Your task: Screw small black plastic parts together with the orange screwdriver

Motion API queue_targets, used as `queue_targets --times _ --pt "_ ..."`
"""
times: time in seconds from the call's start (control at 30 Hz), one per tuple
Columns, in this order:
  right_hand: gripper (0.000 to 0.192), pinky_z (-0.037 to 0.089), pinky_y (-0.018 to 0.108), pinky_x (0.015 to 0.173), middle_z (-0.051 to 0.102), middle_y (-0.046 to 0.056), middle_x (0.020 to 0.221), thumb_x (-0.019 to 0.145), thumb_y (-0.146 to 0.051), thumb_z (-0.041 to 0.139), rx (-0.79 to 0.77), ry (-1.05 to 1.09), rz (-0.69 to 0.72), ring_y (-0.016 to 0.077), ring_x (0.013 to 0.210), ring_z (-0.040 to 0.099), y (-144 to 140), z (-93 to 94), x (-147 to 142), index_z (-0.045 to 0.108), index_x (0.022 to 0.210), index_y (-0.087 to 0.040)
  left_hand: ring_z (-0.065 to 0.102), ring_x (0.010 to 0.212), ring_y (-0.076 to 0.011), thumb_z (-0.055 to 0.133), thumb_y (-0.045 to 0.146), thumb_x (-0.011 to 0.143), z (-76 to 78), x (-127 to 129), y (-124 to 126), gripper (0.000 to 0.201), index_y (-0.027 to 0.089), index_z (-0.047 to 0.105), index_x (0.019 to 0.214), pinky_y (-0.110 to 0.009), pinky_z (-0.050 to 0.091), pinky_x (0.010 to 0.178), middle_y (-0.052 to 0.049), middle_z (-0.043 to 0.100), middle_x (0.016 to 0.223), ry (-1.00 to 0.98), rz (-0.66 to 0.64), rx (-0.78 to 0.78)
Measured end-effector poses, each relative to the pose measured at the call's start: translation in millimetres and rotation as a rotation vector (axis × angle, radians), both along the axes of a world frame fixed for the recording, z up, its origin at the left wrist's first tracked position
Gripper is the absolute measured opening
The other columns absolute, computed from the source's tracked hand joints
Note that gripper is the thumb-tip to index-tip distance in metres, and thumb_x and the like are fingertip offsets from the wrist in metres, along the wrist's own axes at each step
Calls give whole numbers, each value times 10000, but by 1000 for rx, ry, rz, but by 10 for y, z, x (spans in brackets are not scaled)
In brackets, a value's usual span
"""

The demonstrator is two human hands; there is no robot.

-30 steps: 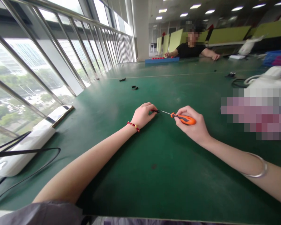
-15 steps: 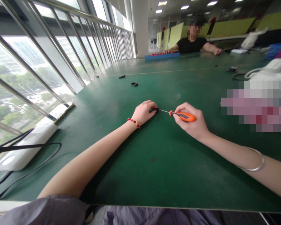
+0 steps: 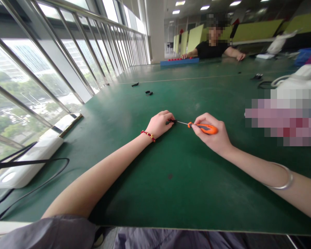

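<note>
Left hand: the left hand (image 3: 159,124) rests on the green table (image 3: 171,193), fingers curled down over a small black part (image 3: 171,121) and pinning it to the surface; only the part's right end shows past the fingertips.
Right hand: the right hand (image 3: 212,136) is closed around the orange handle of a screwdriver (image 3: 203,128), thumb and forefinger pinching near the front of the grip.
Screwdriver: it lies almost level, just above the table, thin metal shaft pointing left with its tip at the black part (whether the tip is seated in it is too small to tell).
Hands together: the two hands sit near each other at the table's middle, joined only by the shaft.
Wrists: a red bead bracelet (image 3: 147,135) on the left, a silver bangle (image 3: 281,178) on the right forearm.
Near left edge: a white device (image 3: 26,166) with a black cable (image 3: 41,186) by the window railing.
Farther off: a few small black pieces (image 3: 148,92) lie loose on the table, well apart from the hands.
Far end: another person (image 3: 212,48) in a black top sits with arms on the table beside a blue tray (image 3: 180,61).
</note>
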State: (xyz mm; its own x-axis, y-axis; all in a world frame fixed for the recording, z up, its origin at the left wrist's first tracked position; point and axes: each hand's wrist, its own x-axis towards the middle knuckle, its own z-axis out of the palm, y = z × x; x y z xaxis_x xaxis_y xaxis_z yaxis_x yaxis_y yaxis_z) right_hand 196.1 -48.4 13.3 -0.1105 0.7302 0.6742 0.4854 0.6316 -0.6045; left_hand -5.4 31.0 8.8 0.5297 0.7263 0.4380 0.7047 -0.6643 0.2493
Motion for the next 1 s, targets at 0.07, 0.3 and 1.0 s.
queue_targets --times 0.07,0.3,1.0 --pt "123 443 226 523 611 -21 646 779 -280 621 -3 -3 -6 114 540 581 6 1 3 521 751 -214 611 850 -159 556 187 803 5 3 -7 125 184 654 880 -260 474 716 -31 643 946 6 -1 3" --pt "217 462 259 600 551 -14 731 717 -174 626 122 62 -60 135 656 571 13 -18 -15 509 891 -226 621 837 -158 555 216 806 12 12 -22 135 185 660 885 -259 475 697 -32 653 953 4 -3 -13" --pt "177 339 292 552 529 0 606 729 -357 621 83 -417 -263 176 571 504 643 869 -347 515 762 -220 597 727 -127 640 233 763 -46 2 139 131 140 710 824 -239 481 688 -37 671 801 -212 -161 -258"
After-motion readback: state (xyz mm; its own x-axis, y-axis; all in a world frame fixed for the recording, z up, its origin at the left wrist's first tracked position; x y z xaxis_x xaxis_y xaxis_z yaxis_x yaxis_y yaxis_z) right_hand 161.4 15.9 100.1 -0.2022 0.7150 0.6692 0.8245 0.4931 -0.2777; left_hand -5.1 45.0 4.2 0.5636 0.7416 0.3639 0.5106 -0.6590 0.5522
